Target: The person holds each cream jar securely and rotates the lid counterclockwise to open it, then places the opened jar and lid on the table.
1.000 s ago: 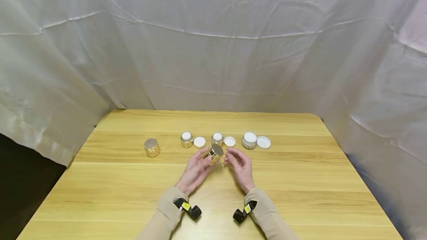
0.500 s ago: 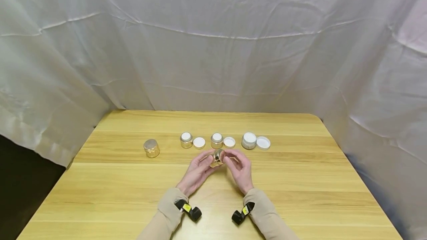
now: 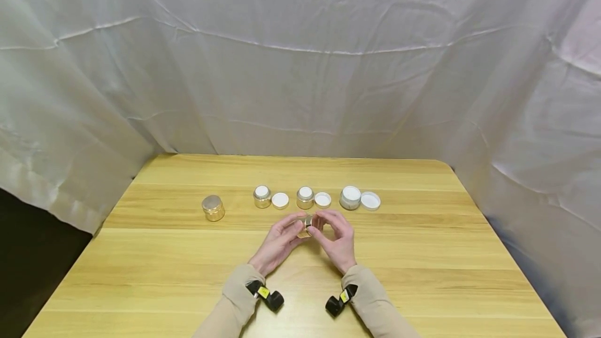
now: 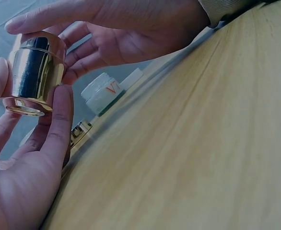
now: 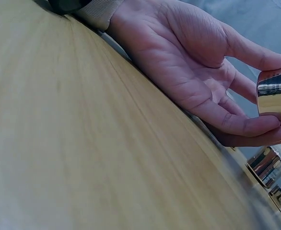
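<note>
A shiny gold cosmetic jar (image 3: 304, 227) is held above the table between both hands. My left hand (image 3: 274, 250) grips it from the left, fingers and thumb round its side, as the right wrist view shows with the jar (image 5: 277, 96) at the frame's right edge. From the other side my right hand (image 3: 340, 246) pinches the jar's lid end. Seen from the left wrist, the jar (image 4: 37, 72) is tilted, a seam showing near the end under the right hand (image 4: 135, 31). Fingers hide part of the jar.
Behind the hands stand two open gold jars (image 3: 262, 197) and a larger pale jar (image 3: 350, 198). Beside each lies a lid (image 3: 280, 201), white inside up. A covered gold jar (image 3: 213, 208) stands at the left. A grey curtain (image 3: 300, 93) hangs beyond the wooden table (image 3: 422, 254).
My right hand has come in from beside the jar and taken hold of its lid end. The jar, still in the left hand, has turned toward the right hand.
</note>
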The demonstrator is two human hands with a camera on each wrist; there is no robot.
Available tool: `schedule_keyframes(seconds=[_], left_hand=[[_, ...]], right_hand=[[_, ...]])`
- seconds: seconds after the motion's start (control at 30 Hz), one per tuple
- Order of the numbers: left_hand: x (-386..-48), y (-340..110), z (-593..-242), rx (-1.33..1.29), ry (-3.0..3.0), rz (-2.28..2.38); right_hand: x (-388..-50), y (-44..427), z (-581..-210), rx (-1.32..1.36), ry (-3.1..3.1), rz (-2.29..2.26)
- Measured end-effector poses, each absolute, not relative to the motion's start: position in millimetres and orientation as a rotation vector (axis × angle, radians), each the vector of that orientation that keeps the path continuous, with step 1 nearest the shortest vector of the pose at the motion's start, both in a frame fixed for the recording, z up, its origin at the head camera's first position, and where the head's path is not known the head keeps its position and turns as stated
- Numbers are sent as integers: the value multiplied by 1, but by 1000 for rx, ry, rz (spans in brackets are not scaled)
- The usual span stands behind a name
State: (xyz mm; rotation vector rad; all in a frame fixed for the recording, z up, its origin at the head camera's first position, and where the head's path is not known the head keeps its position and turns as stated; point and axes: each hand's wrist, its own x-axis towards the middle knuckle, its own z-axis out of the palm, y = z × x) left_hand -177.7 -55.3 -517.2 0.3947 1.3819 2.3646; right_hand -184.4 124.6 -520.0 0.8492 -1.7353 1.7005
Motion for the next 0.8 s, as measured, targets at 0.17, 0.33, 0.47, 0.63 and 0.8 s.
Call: schedule_keyframes(seconds=[0.17,0.33,0.47,0.63,0.8], left_hand=[[-178,-55,-517,404,1395,2340],[-177,-55,-517,412,1387,2333],[-178,-55,-517,404,1366,2337],[-178,-56,-517,396,1367,2328],[-178,-56,-517,414,1369,2323]], right_hand=[[-185,125,-520,850,-1733,1604],[-183,124,-517,834,-1762,1541],[-177,122,-507,839,-1790,1502],[-174,121,-499,874,-1786,1428],[-183,124,-513,896,-1785,1354]])
